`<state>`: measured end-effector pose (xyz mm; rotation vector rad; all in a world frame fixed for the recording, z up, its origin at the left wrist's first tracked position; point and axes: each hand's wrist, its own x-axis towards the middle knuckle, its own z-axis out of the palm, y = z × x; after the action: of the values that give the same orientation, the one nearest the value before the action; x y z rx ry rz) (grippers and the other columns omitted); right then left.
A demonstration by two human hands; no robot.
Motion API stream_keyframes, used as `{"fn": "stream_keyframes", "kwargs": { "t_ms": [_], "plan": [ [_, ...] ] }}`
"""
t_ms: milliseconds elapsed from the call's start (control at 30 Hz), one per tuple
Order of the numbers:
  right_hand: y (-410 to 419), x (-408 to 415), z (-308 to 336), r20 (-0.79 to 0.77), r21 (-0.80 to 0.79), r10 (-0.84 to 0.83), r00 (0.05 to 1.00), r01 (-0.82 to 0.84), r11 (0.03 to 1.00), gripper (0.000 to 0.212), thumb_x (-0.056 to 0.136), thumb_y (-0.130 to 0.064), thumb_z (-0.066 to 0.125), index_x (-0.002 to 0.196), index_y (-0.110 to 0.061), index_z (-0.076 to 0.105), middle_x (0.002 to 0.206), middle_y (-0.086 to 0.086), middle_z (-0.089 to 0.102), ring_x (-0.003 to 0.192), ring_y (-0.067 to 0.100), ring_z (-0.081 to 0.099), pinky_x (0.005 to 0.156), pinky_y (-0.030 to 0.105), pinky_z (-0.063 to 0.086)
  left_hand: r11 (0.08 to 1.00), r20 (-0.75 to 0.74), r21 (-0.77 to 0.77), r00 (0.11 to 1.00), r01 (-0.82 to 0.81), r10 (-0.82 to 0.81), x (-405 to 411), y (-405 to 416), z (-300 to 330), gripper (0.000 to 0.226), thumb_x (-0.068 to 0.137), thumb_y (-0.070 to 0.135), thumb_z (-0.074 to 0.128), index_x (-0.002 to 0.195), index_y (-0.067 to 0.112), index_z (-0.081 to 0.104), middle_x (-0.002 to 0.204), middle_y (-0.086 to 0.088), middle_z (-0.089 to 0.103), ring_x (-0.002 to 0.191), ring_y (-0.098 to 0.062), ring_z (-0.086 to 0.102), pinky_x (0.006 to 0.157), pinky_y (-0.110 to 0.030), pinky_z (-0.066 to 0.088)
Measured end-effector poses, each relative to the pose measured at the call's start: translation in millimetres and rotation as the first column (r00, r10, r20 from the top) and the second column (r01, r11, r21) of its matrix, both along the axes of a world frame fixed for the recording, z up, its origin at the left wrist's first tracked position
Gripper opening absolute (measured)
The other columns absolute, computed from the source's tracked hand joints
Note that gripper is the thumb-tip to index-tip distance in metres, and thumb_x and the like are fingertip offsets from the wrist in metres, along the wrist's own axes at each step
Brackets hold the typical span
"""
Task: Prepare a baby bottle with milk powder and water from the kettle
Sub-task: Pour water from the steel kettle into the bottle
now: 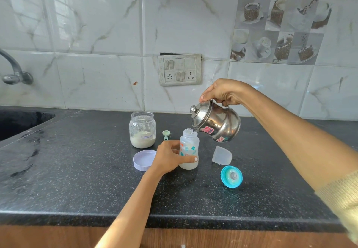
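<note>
Near the centre of the frame, on our black speckled counter [77,180], stands the baby bottle [188,149], upright and uncapped, with a shallow layer of whitish liquid at its bottom. Our left hand [170,157] grips it from the left side, thumb across the front and fingers curled round the back. Just above and to the right, our right hand [222,93] holds the steel kettle [217,123] by its handle, thumb pressing on the lid, and the kettle is tipped left so that its spout sits at the bottle's mouth, where a thin stream of water shows. Left of the bottle stands the open glass jar [142,129] labelled "Formula", about a third full of white powder; its pale lid [144,160] lies in front of it, touching our left wrist. Between jar and bottle lies a small green scoop [166,134]. Right of the bottle lies the clear bottle cap [222,155] on its side, and lower right of that the teal nipple ring [231,176].
</note>
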<state>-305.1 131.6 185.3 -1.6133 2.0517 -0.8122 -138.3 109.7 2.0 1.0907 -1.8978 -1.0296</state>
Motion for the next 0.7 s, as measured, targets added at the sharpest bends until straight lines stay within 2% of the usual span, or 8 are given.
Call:
{"fn": "stream_keyframes", "kwargs": {
  "t_ms": [233,600,700],
  "plan": [
    [-1.2,-0.8,-0.5,-0.006,0.003,0.008,1.0,-0.008,1.0,0.008,0.087,-0.011,0.066,0.082,-0.014,0.071,0.071,0.003,0.041,0.057,0.011,0.025,0.049,0.023,0.026,1.0,-0.011,-0.005,1.0,0.003,-0.003,-0.2,0.4,0.8,0.054,0.066,0.027,0.084,0.116,0.018,0.066,0.117,0.0,0.068,0.104,-0.014,0.063,0.088,-0.029,0.051],
    [-1.5,1.4,-0.5,-0.035,-0.005,0.002,0.999,-0.002,1.0,0.005,0.086,-0.011,0.068,0.086,-0.013,0.072,0.07,0.003,0.039,0.057,0.012,0.025,0.048,0.023,0.025,1.0,-0.011,-0.01,1.0,0.005,-0.005,-0.5,-1.1,-0.4,0.055,0.067,0.027,0.084,0.118,0.018,0.065,0.119,0.0,0.067,0.105,-0.014,0.063,0.088,-0.029,0.051],
    [-0.3,1.8,0.4,-0.04,-0.003,0.002,0.999,-0.002,1.0,0.007,0.086,-0.012,0.067,0.081,-0.014,0.071,0.068,0.003,0.04,0.058,0.011,0.025,0.048,0.024,0.027,1.0,-0.007,-0.012,1.0,0.003,-0.003,-0.5,-1.6,-0.9,0.056,0.066,0.027,0.084,0.118,0.017,0.065,0.119,0.0,0.067,0.107,-0.015,0.063,0.09,-0.031,0.052]
  ]
}}
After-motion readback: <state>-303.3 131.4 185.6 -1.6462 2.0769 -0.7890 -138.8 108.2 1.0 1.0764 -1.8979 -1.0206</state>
